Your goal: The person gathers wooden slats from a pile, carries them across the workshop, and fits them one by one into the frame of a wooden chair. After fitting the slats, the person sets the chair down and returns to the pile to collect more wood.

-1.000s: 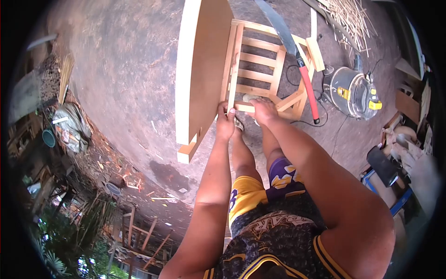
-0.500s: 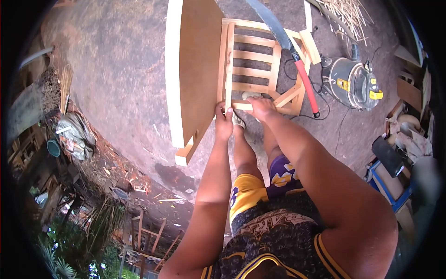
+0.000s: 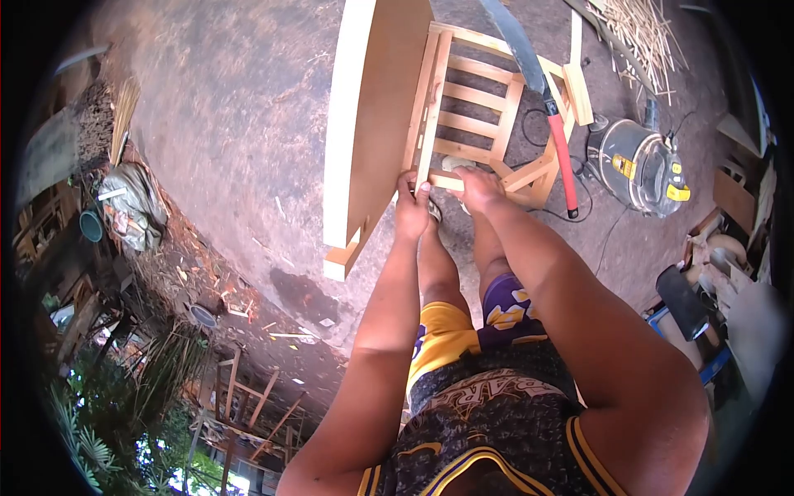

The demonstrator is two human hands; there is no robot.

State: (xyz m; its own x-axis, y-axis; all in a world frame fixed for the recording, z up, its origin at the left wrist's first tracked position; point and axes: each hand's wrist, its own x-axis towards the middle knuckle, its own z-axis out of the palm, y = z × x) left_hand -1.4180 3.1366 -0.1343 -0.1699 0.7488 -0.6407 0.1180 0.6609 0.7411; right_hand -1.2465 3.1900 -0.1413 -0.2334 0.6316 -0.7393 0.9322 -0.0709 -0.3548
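A slatted wooden frame (image 3: 471, 93) lies beside a large board with a pale edge (image 3: 376, 107). My left hand (image 3: 412, 203) has its fingers and thumb wrapped round the end of the long rail nearest the board. Close by on the right, my right hand (image 3: 480, 188) is closed round a short light wood piece (image 3: 447, 180) that meets this rail. A long blade (image 3: 517, 45) with a red handle (image 3: 562, 157) rests across the right part of the frame.
At the right stands a clear-bodied vacuum cleaner (image 3: 635, 165) with a dark cable on the ground. Thin sticks (image 3: 641, 37) lie at the top right. A grey sack (image 3: 134, 207) and a broom (image 3: 124, 120) are at the left, wooden stools (image 3: 248, 405) at lower left.
The board, frame, blade and vacuum cleaner appear shifted right in view, as does the surrounding ground. Both hands keep their holds on the wood.
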